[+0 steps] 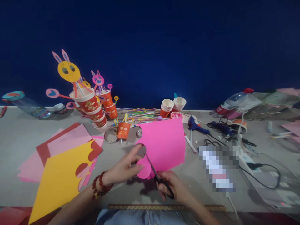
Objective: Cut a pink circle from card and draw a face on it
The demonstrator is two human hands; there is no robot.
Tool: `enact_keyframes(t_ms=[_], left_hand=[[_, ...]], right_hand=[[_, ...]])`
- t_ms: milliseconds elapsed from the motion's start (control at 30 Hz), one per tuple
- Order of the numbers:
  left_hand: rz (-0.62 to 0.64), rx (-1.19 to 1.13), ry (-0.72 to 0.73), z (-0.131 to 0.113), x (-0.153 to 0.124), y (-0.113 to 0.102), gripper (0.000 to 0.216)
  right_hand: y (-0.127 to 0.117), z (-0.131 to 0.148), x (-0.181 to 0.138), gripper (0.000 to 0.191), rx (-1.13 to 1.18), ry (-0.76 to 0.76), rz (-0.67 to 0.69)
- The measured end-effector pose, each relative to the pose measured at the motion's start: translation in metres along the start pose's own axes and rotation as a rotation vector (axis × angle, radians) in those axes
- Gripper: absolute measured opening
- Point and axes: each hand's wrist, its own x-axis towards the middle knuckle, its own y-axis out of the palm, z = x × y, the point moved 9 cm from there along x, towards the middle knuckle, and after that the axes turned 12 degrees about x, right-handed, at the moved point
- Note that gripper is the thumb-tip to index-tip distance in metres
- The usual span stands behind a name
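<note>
A bright pink sheet of paper (pixel 165 142) is held up off the table in front of me, with curved notches along its left edge. My left hand (pixel 124 167), wearing red bead bracelets, pinches a round pink piece (pixel 144 168) at the sheet's lower left corner. Whether that piece still joins the sheet is hard to make out. In my right hand (pixel 174 182) are black-handled scissors (pixel 153 169), fingers around the handles. Their blades lie between the round piece and the rest of the sheet, pointing up and left.
To the left lie a yellow sheet (pixel 58 175) with scalloped cutouts and several pink and red sheets. Behind stand rabbit-decorated paper cups (pixel 86 103), tape rolls (pixel 110 135) and colourful sticks (pixel 142 115). At right are a blue glue gun (pixel 197 125), cables and a bottle (pixel 234 101).
</note>
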Motion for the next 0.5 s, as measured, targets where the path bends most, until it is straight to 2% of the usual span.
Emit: enact_keyframes(t_ms=[133,267,367,500], left_hand=[[0.029,-0.123,-0.022,-0.003,0.003,0.005,0.074],[-0.147,-0.175,-0.033,-0.003,0.002,0.004,0.052],[-0.266,-0.068,0.012,-0.009,-0.003,0.006,0.029],[-0.345,0.131,0.126,-0.024,-0.006,0.007,0.032]], right_hand=[[-0.002,0.000,-0.001,0.066,-0.001,0.011,-0.028],[-0.007,-0.003,-0.002,0.065,0.034,0.005,-0.070],[-0.005,-0.005,0.000,0.064,0.062,-0.017,-0.057],[-0.001,-0.003,0.002,0.064,0.073,-0.026,-0.045]])
